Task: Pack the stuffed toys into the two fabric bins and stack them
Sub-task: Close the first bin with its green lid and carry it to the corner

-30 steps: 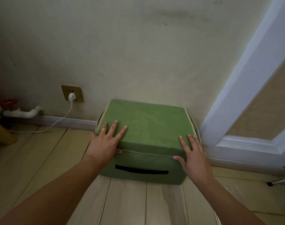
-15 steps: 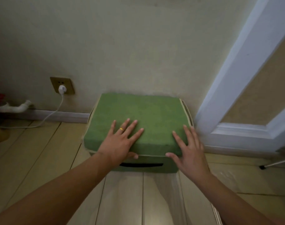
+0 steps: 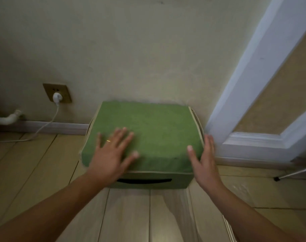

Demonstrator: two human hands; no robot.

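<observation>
A green fabric bin (image 3: 157, 131) stands on the wooden floor against the wall, its lid down and a dark handle slot on its front face. My left hand (image 3: 112, 152) lies flat on the front left of the lid, fingers spread, a ring on one finger. My right hand (image 3: 203, 159) is at the bin's front right corner, thumb on the lid and fingers along the right side. No stuffed toys show; the bin's inside is hidden. Whether a second bin sits beneath the lidded top I cannot tell.
A white door frame (image 3: 249, 81) rises just right of the bin. A wall socket (image 3: 57, 93) with a white plug and cable is to the left, beside a white pipe (image 3: 5, 118). A thin metal leg (image 3: 295, 173) lies on the floor at right.
My left hand has slid from the lid's left edge toward its middle. My right hand has shifted from the lid's top to the right corner and side. The view has tilted further down.
</observation>
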